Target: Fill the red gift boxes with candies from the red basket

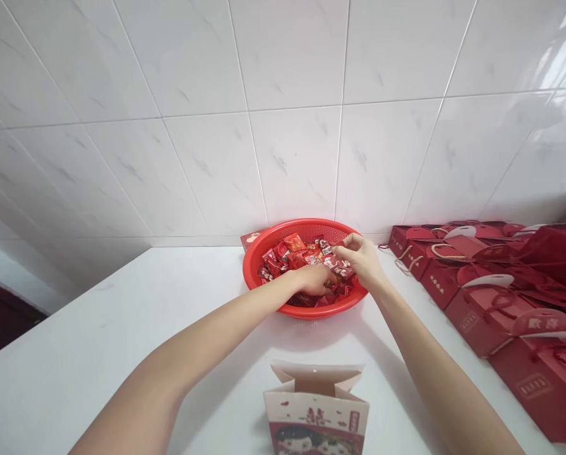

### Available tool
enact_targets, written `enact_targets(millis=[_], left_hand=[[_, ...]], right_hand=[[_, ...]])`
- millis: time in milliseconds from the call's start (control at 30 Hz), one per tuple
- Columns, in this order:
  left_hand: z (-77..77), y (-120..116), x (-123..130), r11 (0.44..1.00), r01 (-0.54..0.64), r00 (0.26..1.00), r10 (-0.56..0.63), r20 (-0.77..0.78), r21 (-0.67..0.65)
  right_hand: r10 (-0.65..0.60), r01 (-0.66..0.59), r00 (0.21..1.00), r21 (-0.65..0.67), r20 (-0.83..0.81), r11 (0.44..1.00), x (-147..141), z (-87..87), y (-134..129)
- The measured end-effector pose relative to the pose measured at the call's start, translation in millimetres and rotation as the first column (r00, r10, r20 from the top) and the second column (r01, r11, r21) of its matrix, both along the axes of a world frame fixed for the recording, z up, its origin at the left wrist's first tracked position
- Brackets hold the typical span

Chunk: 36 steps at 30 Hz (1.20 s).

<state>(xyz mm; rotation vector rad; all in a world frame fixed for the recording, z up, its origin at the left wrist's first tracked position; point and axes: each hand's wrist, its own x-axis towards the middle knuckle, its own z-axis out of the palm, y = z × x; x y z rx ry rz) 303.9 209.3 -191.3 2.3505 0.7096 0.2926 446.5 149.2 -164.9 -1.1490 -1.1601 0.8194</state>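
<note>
A red plastic colander stands by the wall, filled with small red-wrapped candies. My left hand reaches in over the near side of the pile, its fingers curled down among the wrappers; what they hold, if anything, is hidden. At the colander's right side, my right hand has thumb and fingertips pinched on a red-wrapped candy above the pile. Close to me a white and red paper gift box with cartoon figures stands upright, its top flaps open.
Rows of dark red gift boxes with cord handles fill the right side of the white table. Another red printed piece shows behind the colander's left rim. White tiled wall closes off the back.
</note>
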Motion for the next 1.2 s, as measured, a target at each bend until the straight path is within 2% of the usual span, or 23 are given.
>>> enact_targets(millis=[200,400,600,733,833,967,1033,1100,1167,1200], left_hand=[[14.5,10,-10,0.996,-0.077,0.985,0.083,0.153,-0.049],[23.4,16,-13,0.954,-0.094,0.899,0.204,0.387,-0.285],[26.9,10,-12,0.948,-0.036,0.888,0.174,0.425,-0.315],[28.7,8,-11,0.922,-0.056,0.867,0.235,0.44,-0.383],[29.6,8,-10,0.908,-0.078,0.849,0.277,0.45,-0.412],[30.4,7,-10,0.925,-0.073,0.855,0.251,0.455,-0.372],[29.9,7,-11,0.94,-0.077,0.876,0.223,0.427,-0.332],[28.6,7,-13,0.96,-0.078,0.936,0.163,0.311,-0.269],[26.6,6,-15,0.978,-0.063,0.996,0.074,0.045,-0.201],[25.5,5,-16,0.984,-0.054,0.993,0.034,-0.117,-0.17]], right_hand=[[-0.038,0.038,0.985,0.001,-0.169,0.999,0,1.3,3],[-0.053,0.059,0.976,0.021,-0.211,0.998,2,1.6,7],[-0.057,0.06,0.975,0.01,-0.214,0.998,2,-1.7,10],[-0.059,0.055,0.98,-0.027,-0.188,0.998,2,-3.0,10],[-0.012,0.003,0.987,-0.055,-0.158,0.998,0,-1.7,8],[0.06,-0.072,0.99,-0.089,-0.127,0.993,-1,1.6,5],[0.074,-0.085,0.991,-0.096,-0.114,0.992,-1,2.0,4],[0.071,-0.081,0.992,-0.087,-0.106,0.993,0,1.2,4],[0.057,-0.064,0.993,-0.071,-0.1,0.995,0,-0.8,6],[0.05,-0.057,0.994,-0.066,-0.098,0.996,0,-2.0,7]])
